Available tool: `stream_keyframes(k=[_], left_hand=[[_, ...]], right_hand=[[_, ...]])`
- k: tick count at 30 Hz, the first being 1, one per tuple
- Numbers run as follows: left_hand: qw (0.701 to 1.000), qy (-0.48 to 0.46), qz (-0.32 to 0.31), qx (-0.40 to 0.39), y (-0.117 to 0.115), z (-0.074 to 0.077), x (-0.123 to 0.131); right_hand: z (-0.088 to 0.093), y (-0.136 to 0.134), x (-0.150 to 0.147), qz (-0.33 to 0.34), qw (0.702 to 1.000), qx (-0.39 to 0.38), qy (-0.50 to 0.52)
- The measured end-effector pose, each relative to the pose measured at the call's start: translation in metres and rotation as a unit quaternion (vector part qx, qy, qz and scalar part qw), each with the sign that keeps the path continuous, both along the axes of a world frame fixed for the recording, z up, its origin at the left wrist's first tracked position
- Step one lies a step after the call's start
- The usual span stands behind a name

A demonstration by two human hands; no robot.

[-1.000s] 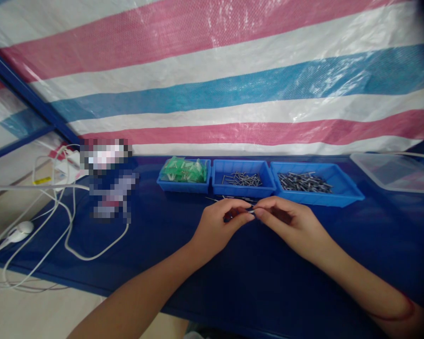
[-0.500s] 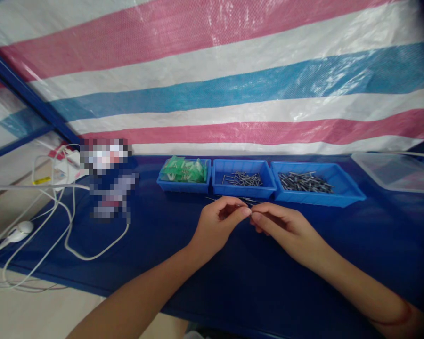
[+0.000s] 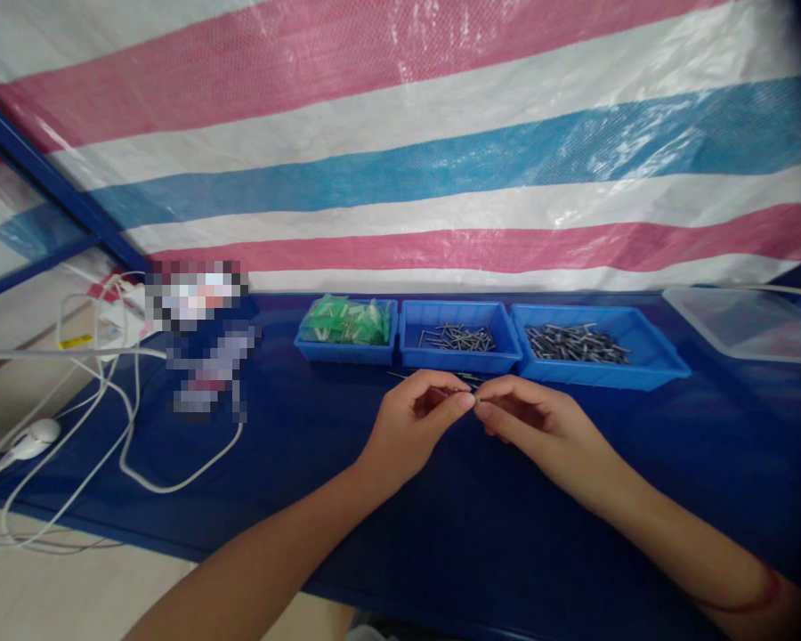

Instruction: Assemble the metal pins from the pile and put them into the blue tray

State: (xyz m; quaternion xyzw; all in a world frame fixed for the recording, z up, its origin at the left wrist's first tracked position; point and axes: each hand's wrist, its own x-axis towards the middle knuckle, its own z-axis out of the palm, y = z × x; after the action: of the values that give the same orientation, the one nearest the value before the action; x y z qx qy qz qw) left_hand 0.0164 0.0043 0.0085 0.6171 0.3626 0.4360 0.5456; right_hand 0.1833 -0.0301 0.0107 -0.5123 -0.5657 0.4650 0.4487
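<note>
My left hand [image 3: 410,427] and my right hand [image 3: 540,423] meet fingertip to fingertip over the dark blue table [image 3: 307,481], just in front of the middle blue bin [image 3: 459,338]. Both hands are pinched on a small thin metal piece between them; it is too small to name. A few loose thin metal pins [image 3: 471,378] lie on the table just behind my fingers. The middle bin holds several grey metal pins. The right blue bin [image 3: 594,347] holds a larger heap of them. The left blue bin [image 3: 347,329] holds green plastic parts.
A clear plastic lid or tray [image 3: 751,325] lies at the far right. White cables [image 3: 107,418] loop across the table's left end, beside a blurred-out object [image 3: 204,338]. A striped pink, white and blue tarp [image 3: 400,142] hangs right behind the bins.
My hands have stayed in front of the middle bin, fingertips shifting slightly against each other on the small piece. Nothing else has moved.
</note>
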Motion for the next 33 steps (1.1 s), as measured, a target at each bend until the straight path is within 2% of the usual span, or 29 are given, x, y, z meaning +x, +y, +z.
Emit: stream_keyframes(k=[10, 17, 24, 27, 30, 33], left_hand=[[1.0, 0.025, -0.011, 0.001, 0.002, -0.005, -0.001], [0.998, 0.049, -0.025, 0.01, 0.002, -0.004, -0.001], [0.998, 0.055, -0.019, 0.001, 0.001, -0.003, -0.002], [0.996, 0.086, -0.011, 0.031, 0.003, -0.005, -0.004], [0.977, 0.168, -0.029, 0.132, 0.004, -0.005, -0.006], [0.927, 0.245, -0.095, 0.267, 0.004, -0.006, -0.007]], right_hand=[[-0.008, 0.002, 0.007, -0.043, 0.996, 0.073, 0.017], [-0.006, -0.001, 0.012, -0.043, 0.986, 0.146, -0.072], [-0.001, 0.0, 0.016, -0.049, 0.967, 0.179, -0.175], [0.003, 0.007, 0.03, -0.113, 0.952, 0.204, -0.197], [0.005, 0.018, 0.059, -0.23, 0.92, 0.213, -0.237], [0.001, 0.032, 0.095, -0.323, 0.848, 0.221, -0.357]])
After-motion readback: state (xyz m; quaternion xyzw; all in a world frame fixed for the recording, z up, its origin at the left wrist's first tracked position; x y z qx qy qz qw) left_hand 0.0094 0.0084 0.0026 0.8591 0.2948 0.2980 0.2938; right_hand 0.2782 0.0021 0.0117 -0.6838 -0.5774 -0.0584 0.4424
